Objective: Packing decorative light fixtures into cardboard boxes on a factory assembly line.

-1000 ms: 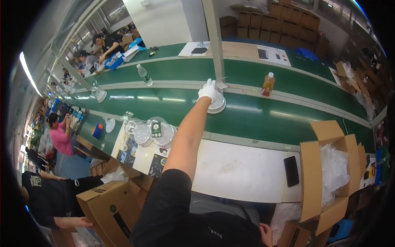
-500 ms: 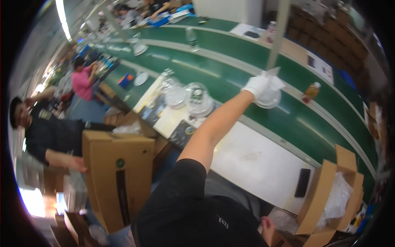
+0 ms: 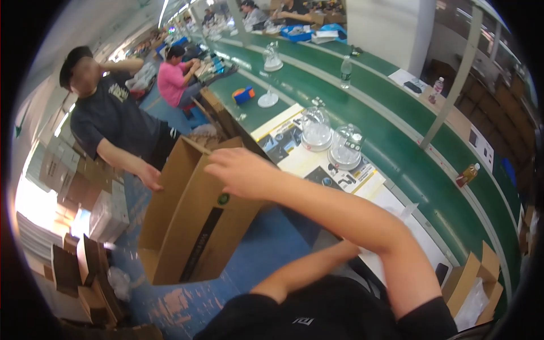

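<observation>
the carton (image 3: 212, 232) is located at 8 o'clock from the centre of the view, tilted, with the blue floor (image 3: 277, 235) visible around its lower end. its near face carries a dark stripe and a round green mark.

the right hand (image 3: 242, 173) is bare and crosses toward 9 o'clock. its fingers are bent over the carton's upper edge, holding that edge in a narrow grip. the left forearm (image 3: 309, 266) points to 2 o'clock and passes beneath the right forearm (image 3: 340, 212). the left hand is hidden there; its grip cannot be told.

a co-worker (image 3: 116, 116) in a dark shirt stands between 9 and 10 o'clock. the co-worker's hand (image 3: 150, 177) touches the carton's 10 o'clock side. a second co-worker (image 3: 174, 82), in pink, sits between 10 and 11 o'clock.

two clear domes (image 3: 345, 150) stand side by side on the bench between 1 and 3 o'clock, above printed sheets (image 3: 280, 141). beyond them runs the green belt (image 3: 391, 156). a clear bottle (image 3: 345, 73) stands at 1 o'clock; an amber bottle (image 3: 467, 176) is at 3 o'clock.

at 4 o'clock, a black phone (image 3: 441, 273) lies just beside an open box (image 3: 458, 283) containing clear plastic (image 3: 471, 304). further boxes (image 3: 88, 263) stand at 8 o'clock, near the view's rim.
</observation>
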Demonstrator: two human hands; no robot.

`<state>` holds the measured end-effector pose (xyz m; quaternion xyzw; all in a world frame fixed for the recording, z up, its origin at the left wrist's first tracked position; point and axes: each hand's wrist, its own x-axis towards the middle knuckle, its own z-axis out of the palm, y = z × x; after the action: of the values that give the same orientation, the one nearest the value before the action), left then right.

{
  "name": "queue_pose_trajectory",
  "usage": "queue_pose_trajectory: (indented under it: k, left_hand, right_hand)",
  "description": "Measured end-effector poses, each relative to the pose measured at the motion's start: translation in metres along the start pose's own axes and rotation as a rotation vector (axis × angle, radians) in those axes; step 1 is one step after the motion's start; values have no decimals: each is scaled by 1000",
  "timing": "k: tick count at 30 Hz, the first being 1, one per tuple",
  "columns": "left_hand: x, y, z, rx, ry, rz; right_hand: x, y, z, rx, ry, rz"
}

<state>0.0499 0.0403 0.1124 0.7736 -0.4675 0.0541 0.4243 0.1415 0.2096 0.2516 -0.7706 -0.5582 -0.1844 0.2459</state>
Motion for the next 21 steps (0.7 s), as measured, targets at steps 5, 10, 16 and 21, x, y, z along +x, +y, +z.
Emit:
queue_pose_trajectory:
  k: [5, 10, 16, 21]
  left_hand:
    - [-141, 43, -32, -566, 39, -284]
    - [-158, 56, -30, -826, 209, -428]
    - [-186, 54, -61, 174, 8, -70]
    - [-183, 53, -64, 224, -45, 79]
  right_hand:
    - [58, 25, 124, -398, -188, 28]
    - [61, 30, 122, -386, -324, 62]
    - [64, -38, 4, -479, -141, -188]
    - [17, -39, -176, -509, -73, -103]
